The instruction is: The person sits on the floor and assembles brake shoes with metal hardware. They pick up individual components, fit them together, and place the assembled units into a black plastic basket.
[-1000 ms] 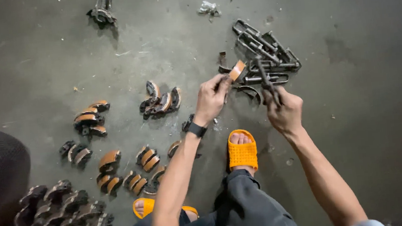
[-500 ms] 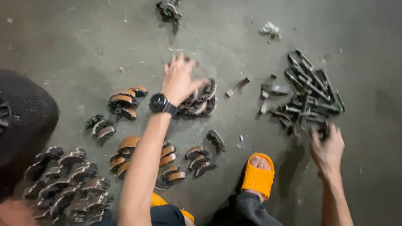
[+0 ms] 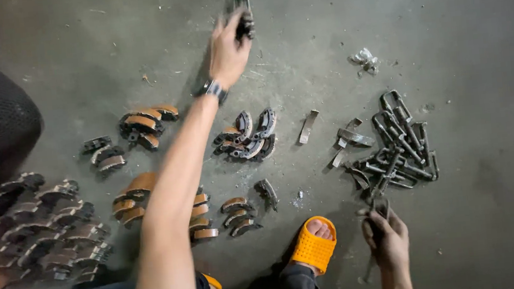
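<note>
Reaching toward the top centre of the frame, the left hand (image 3: 227, 48) is stretched far out over the grey concrete floor (image 3: 103, 46), its fingers closed around a dark metal assembly (image 3: 243, 14) that runs up to the frame's top edge; a black wristwatch (image 3: 211, 90) is worn on that wrist. At the lower right, the right hand (image 3: 387, 239) is held low beside an orange slipper (image 3: 314, 246) and is clenched around a dark metal tool (image 3: 378, 217), whose exact kind cannot be told. Just above that hand, at the right of the frame, a tangled heap of dark metal links (image 3: 399, 149) is piled on the floor, with a few loose curved metal strips (image 3: 347, 139) lying just to its left and one separate strip (image 3: 308, 126) a little further left. A cluster of silvery brake shoes (image 3: 248, 136) is seen at the centre, just right of the outstretched forearm. Further groups of brake shoes with brown linings (image 3: 142, 121) are laid out at the left centre and lower centre, and a large dark pile of worn shoes (image 3: 45, 224) is gathered at the lower left. A small crumpled scrap (image 3: 364, 60) lies alone at the upper right.
</note>
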